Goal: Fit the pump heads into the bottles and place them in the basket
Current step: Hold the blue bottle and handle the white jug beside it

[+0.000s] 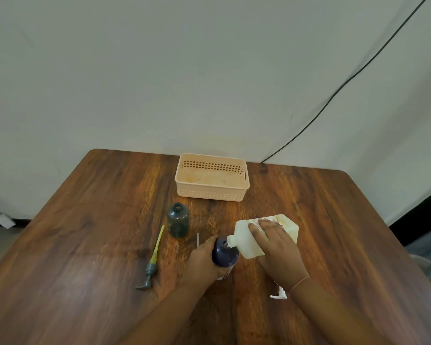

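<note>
My left hand [204,260] grips a dark navy bottle [225,253] that stands near the table's middle. My right hand [275,247] lies on a cream-white bottle [244,235], which is tipped on its side with its neck touching the navy bottle's mouth. A dark teal bottle [178,220] stands open-necked to the left. A grey pump head with a yellow tube [152,260] lies flat further left. A white pump head [279,295] shows partly under my right wrist. The peach basket [210,192] sits empty at the back.
The wooden table [85,245] has rounded far corners and meets a pale wall. A thin clear tube [197,239] lies between the teal and navy bottles. A black cable [334,95] runs down the wall to the table's back right edge.
</note>
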The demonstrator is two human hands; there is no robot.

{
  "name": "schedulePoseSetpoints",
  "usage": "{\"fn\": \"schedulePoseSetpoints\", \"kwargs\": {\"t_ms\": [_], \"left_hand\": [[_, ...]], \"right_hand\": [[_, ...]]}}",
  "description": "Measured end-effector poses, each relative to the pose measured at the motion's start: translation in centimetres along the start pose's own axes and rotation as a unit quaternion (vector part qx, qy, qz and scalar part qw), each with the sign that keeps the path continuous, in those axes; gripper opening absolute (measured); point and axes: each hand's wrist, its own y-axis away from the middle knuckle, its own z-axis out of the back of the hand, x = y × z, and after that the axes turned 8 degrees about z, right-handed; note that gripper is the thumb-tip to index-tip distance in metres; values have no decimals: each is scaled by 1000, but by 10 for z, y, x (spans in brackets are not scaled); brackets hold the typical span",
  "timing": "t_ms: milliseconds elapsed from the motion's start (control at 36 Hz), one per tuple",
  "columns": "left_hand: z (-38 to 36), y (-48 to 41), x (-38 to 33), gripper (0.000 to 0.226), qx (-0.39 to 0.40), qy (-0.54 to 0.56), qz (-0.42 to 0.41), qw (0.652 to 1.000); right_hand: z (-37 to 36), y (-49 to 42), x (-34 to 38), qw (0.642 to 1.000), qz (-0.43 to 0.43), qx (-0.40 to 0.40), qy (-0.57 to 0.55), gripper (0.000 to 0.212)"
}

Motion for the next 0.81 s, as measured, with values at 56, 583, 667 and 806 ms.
{"fn": "schedulePoseSetpoints", "kwargs": {"t_ms": [56,583,667,806], "left_hand": [[0,0,0,75,1,1,-2,1000],[0,1,0,74,-5,11,-9,1000],[0,1,1,76,-8,10,-9,1000],[-2,1,2,79,-10,14,-9,1000]], "right_hand": [[1,0,0,1000,-1,2,-3,72],[1,0,0,1000,4,1,11,72],[0,0,-1,1000,7,-1,12,72],[-1,-1,-3,1000,18,-9,21,72]]}}
